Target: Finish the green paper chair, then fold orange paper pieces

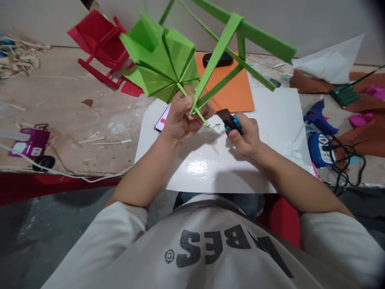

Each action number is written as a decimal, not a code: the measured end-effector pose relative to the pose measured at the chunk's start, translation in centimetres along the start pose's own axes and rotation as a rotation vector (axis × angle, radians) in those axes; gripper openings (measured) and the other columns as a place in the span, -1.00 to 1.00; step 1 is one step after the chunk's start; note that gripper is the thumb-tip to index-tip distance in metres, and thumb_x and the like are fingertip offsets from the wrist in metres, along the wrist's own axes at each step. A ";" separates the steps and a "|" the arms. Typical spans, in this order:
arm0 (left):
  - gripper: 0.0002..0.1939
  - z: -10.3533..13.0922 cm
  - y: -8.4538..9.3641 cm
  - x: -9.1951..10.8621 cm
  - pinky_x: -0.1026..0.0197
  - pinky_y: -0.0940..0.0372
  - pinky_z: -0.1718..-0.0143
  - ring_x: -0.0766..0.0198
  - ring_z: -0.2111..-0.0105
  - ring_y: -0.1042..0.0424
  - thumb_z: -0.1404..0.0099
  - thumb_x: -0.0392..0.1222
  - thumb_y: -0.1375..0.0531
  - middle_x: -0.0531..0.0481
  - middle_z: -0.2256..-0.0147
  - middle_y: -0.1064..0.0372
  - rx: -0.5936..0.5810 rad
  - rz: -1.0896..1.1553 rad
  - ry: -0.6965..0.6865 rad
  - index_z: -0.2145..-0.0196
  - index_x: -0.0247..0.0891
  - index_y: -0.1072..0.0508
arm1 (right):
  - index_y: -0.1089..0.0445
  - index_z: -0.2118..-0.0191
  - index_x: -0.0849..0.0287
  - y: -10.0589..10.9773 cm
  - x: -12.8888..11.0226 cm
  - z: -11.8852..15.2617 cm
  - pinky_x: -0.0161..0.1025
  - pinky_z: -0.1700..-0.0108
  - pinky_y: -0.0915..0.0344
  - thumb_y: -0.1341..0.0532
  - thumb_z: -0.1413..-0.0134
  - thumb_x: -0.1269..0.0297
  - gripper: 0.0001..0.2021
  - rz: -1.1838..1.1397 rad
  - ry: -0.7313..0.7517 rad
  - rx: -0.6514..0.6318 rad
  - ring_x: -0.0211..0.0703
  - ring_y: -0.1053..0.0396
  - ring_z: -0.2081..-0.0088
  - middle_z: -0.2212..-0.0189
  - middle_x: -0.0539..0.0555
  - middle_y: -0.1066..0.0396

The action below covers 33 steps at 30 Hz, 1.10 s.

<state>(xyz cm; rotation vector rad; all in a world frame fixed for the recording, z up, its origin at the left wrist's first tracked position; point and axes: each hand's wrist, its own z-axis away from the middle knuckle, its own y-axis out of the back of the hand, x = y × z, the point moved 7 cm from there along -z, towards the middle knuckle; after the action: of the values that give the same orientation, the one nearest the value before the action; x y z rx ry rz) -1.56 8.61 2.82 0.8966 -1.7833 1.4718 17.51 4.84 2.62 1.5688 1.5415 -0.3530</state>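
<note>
My left hand (186,114) is closed around the thin stem of a green paper model (168,60), held up above the board. The model has a pleated, fan-like folded part and a frame of flat green strips reaching up and to the right. Near its lower end, the stem narrows to a frayed tip below my fingers. In my right hand (248,134) is a utility knife (230,120) with a blue and black handle. Its wide dark blade points up and left toward the stem, a small gap apart from it. Some of my left fingers are hidden behind the strips.
A white board (198,172) lies before me, with an orange sheet (240,88) and a dark case (218,59) behind. A red paper model (102,44) stands left; a phone (162,118) is partly covered. Right are a blue glue gun (320,116) and tangled black cables (345,156).
</note>
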 end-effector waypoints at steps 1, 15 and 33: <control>-0.12 -0.1 -0.2 0.0 0.19 -0.33 0.43 0.33 0.50 -0.36 0.00 0.41 -0.75 0.17 0.53 -0.04 -0.012 0.004 0.008 0.47 -0.14 -0.22 | -0.29 0.28 -0.01 0.0 0.2 0.1 -0.16 0.44 -0.06 -0.31 -0.52 -0.45 -0.39 -0.071 -0.028 0.030 -0.23 -0.18 0.53 0.54 -0.11 -0.31; -0.27 0.4 -2.5 -1.7 0.17 -0.46 0.36 0.29 0.44 -0.48 0.08 0.29 -0.82 0.09 0.46 -0.46 -0.145 -0.040 0.139 0.46 -0.15 -0.46 | -0.65 0.32 0.15 -2.9 -0.6 0.9 -0.33 0.65 -0.24 -0.66 -0.10 -0.36 -0.40 -0.847 -0.594 0.089 -0.35 -0.27 0.71 0.60 -0.04 -0.55; -0.42 0.8 -1.7 -3.8 0.25 -0.46 0.30 0.33 0.39 -0.56 -0.08 0.15 -0.80 0.15 0.41 -0.52 0.013 -0.042 0.054 0.33 -0.15 -0.56 | -0.35 0.41 0.01 0.7 -2.7 0.7 -0.17 0.42 -0.24 -0.43 -0.29 0.20 -0.71 0.045 -0.041 0.273 -0.23 -0.21 0.52 0.54 -0.07 -0.38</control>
<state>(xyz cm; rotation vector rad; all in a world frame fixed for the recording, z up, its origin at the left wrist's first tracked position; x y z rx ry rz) 1.89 7.94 0.42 0.8881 -1.7075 1.4691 17.89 2.71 4.43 1.7907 1.4710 -0.5869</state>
